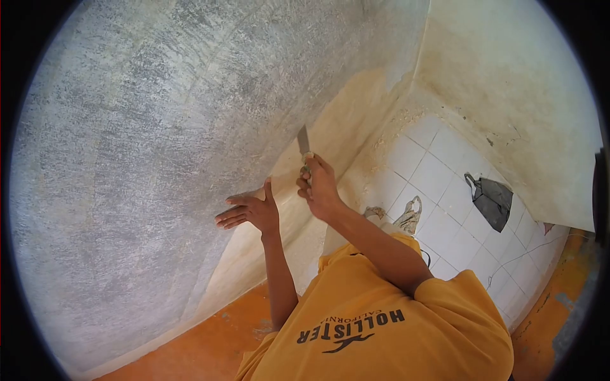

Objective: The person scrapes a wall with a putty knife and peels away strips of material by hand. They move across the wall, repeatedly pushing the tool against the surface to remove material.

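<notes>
My right hand [319, 188] is closed around the handle of a scraper [304, 141]. Its flat metal blade points up, at the border where the rough grey-white wall [159, 127] meets a smoother cream patch [349, 114]. To the left and slightly lower, my left hand [254, 213] is spread against the wall, thumb up and fingers pointing left. Nothing is in that hand.
White floor tiles [438, 184] lie to the right, with crumbs of debris along the wall's foot. A dark bag [494, 202] rests on them, near a pale crumpled cloth-like item [408, 216]. Orange floor [203, 336] shows below. A second wall [495, 82] stands right.
</notes>
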The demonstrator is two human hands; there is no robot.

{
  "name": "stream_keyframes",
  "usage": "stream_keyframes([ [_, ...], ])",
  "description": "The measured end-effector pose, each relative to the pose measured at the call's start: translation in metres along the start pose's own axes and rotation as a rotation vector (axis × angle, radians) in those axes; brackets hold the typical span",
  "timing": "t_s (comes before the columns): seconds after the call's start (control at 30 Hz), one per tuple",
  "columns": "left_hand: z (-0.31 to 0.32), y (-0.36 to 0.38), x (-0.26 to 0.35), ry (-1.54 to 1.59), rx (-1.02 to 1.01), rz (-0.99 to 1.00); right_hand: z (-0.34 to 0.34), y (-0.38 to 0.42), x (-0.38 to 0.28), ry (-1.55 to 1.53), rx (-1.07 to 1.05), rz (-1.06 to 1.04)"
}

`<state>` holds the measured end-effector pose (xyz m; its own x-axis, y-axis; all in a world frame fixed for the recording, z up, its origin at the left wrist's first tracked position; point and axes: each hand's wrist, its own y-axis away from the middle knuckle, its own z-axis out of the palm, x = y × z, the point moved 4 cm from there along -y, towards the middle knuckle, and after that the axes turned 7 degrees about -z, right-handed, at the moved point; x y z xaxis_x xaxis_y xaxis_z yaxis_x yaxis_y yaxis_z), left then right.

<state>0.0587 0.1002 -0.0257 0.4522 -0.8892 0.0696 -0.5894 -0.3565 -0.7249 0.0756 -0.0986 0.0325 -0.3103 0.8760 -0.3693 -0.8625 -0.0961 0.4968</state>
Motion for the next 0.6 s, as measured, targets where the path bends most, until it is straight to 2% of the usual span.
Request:
stream_keyframes([
  [0.2,0.001,0.0,-0.002,0.036,-0.024,-0.008,-0.005,-0.011,0.002,-0.031,0.01,-0.044],
  [0.23,0.0,0.001,-0.003,0.041,-0.021,-0.003,-0.003,-0.003,0.006,-0.018,0.032,0.018],
  [0.37,-0.003,-0.003,0.0,0.038,0.006,0.018,-0.006,-0.016,-0.001,-0.037,-0.026,-0.068],
  [0.47,-0.004,-0.003,0.001,0.037,-0.004,0.007,-0.006,-0.005,0.002,-0.015,-0.03,-0.001],
  [0.6,-0.004,-0.003,-0.001,0.045,-0.007,0.003,-0.016,-0.019,0.007,-0.005,0.043,-0.028],
])
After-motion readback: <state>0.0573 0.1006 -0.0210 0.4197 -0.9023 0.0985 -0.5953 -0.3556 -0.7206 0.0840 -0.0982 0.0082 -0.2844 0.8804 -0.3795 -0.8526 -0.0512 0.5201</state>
